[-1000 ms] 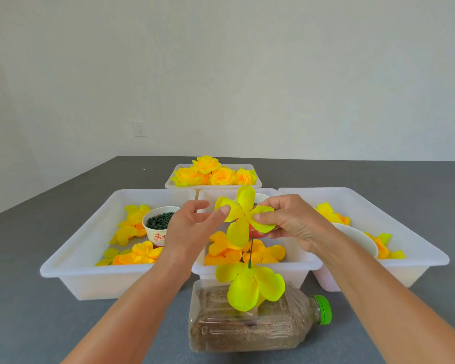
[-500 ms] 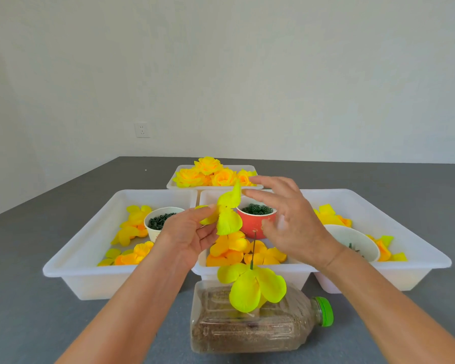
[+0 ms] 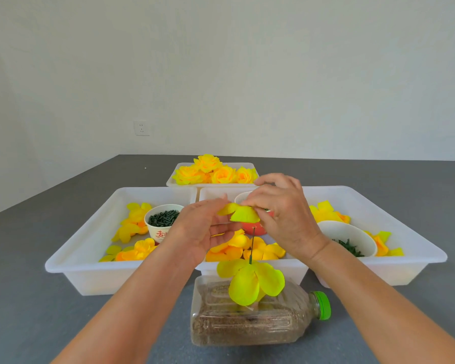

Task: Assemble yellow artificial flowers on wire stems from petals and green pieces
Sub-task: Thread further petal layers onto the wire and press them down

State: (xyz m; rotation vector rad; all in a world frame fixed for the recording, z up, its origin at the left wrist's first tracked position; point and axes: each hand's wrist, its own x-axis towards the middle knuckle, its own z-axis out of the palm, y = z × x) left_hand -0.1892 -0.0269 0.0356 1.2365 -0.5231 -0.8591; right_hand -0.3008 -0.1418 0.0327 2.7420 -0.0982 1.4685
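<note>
Both hands have closed in again since half a second ago, and the petal layer (image 3: 243, 214) has come down to just above the tip of the wire stem (image 3: 252, 245). That stem stands upright out of a clear bottle (image 3: 247, 316) lying on its side, filled with brown grain, green cap to the right; one yellow petal layer (image 3: 250, 281) already sits low on the wire.

Containers now: left white tray (image 3: 90, 248) holds loose yellow and orange petals plus a paper cup of dark green pieces (image 3: 164, 220). Middle tray (image 3: 252, 269) has more orange-yellow petals and a red cup (image 3: 255, 228), mostly hidden by the hands. Right tray (image 3: 405, 245) carries a white bowl (image 3: 352, 235) with green leafy bits and a few petals. Far back, a small tray (image 3: 213, 183) is piled with finished yellow flowers (image 3: 213, 173).

Left hand (image 3: 205, 232) pinches the petal layer's left edge, the remaining fingers loosely curled beneath. Right hand (image 3: 284, 216) pinches the right side from above, fingertips curled onto it.
</note>
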